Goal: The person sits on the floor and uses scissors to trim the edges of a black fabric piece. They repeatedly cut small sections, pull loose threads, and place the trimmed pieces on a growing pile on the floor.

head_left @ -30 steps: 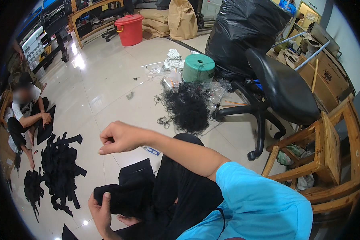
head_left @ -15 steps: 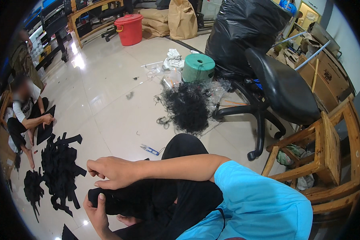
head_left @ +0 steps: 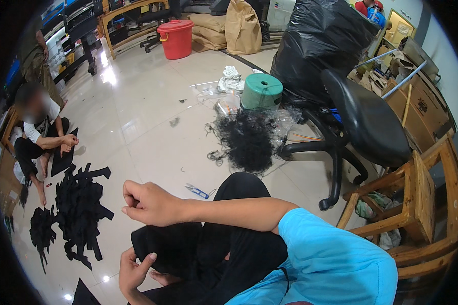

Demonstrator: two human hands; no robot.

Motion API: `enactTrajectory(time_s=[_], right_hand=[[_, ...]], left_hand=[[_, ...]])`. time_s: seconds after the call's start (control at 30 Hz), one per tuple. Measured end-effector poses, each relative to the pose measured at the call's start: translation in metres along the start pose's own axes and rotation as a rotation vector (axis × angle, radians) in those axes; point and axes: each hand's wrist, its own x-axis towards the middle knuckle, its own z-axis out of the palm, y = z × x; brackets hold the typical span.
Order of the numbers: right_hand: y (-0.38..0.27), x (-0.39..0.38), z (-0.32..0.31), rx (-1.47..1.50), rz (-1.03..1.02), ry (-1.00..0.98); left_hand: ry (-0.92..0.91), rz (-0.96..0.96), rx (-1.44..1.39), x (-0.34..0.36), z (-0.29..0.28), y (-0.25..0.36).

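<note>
My left hand [head_left: 136,269] grips the edge of a folded black cloth [head_left: 165,246] that lies across my lap. My right hand [head_left: 146,202] hangs in the air just above the cloth, its fingers curled and thumb drawn in; anything pinched there is too small to make out. Beyond it, blue-handled thread snips [head_left: 200,192] lie on the tiles. To the left are a large pile of black fabric strips [head_left: 79,203] and a smaller black pile [head_left: 41,231].
A co-worker [head_left: 38,122] sits on the floor at left. Ahead lie black tangled fibers [head_left: 244,140] by a green stool [head_left: 262,86], with a red bucket [head_left: 175,40] behind. At right stand a black office chair [head_left: 361,117], black bag [head_left: 315,46] and wooden frames [head_left: 417,203].
My right hand dipped toward the cloth, its fingers loosening, and has since risen a little and curled closed again. My left hand still holds the cloth. The view has shifted slightly.
</note>
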Motion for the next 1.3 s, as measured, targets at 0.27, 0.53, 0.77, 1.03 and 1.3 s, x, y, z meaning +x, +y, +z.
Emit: enactTrajectory(time_s=[0.27, 0.53, 0.77, 1.03, 1.3], right_hand=[[0.009, 0.016, -0.018, 0.192, 0.069, 0.226], [0.007, 0.023, -0.042, 0.533, 0.363, 0.298], [0.012, 0.026, -0.037, 0.541, 0.362, 0.284], [0.057, 0.049, -0.094, 0.760, 0.457, 0.478], [0.064, 0.051, -0.192, 0.780, 0.303, 0.717]], left_hand=[[0.071, -0.014, -0.063, -0.003, -0.005, 0.009], [0.097, 0.084, -0.141, -0.014, -0.003, 0.018], [0.281, 0.143, -0.182, -0.004, 0.013, 0.021], [0.323, 0.072, -0.084, -0.004, 0.014, 0.033], [0.255, -0.011, -0.025, -0.013, 0.004, 0.035]])
